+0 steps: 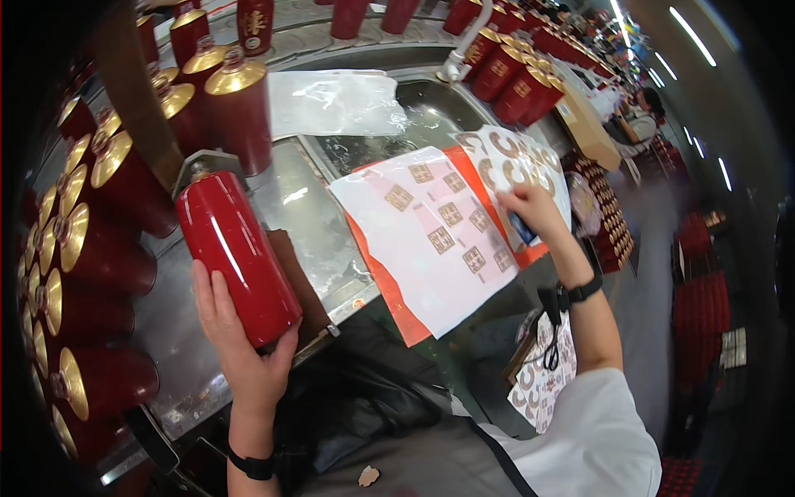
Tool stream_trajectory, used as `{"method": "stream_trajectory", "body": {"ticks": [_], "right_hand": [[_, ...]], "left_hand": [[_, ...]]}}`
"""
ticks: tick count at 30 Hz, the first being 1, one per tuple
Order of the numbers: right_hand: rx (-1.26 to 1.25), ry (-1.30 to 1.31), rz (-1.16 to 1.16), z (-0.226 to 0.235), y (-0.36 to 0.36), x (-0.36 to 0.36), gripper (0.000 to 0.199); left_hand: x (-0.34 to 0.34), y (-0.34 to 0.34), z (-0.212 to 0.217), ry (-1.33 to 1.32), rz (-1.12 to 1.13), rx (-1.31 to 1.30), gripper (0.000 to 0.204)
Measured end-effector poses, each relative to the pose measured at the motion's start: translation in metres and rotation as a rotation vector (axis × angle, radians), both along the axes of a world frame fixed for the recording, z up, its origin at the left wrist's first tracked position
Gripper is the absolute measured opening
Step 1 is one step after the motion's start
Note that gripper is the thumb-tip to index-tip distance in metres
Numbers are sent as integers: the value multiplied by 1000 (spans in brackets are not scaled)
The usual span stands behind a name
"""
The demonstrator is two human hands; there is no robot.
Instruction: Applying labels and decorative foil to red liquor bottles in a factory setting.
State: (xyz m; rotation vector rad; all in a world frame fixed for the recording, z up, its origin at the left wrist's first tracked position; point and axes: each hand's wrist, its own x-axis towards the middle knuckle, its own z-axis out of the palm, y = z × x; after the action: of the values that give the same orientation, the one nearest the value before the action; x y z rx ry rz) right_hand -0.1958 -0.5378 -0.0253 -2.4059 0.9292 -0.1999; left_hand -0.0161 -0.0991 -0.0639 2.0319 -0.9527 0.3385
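Bottle on the bench, label sheet to its right, bottle rows at left

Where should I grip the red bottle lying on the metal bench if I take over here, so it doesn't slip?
Take the red bottle by its base end, coming from the near side, as the left hand does now. It lies tilted with its neck in a metal holder, so only the lower body is free. The glossy round wall probably wants a full wrap of fingers.
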Motion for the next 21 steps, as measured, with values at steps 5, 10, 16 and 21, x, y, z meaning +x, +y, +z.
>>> {"method": "stream_trajectory", "body": {"ticks": [5,10,16,21], "right_hand": [[41,98,-317,-30,41,-113,42],[435,-126,-516,-47,77,-121,48],[704,-428,-664,-66,85,-107,38],[751,-500,-671,-71,90,-110,31]], "left_hand": [[0,-4,0,-36,10,2,99],[-2,-5,2,-78,16,20,97],[-4,-5,8,-101,1,29,94],[-3,-4,19,-167,40,75,95]]}}
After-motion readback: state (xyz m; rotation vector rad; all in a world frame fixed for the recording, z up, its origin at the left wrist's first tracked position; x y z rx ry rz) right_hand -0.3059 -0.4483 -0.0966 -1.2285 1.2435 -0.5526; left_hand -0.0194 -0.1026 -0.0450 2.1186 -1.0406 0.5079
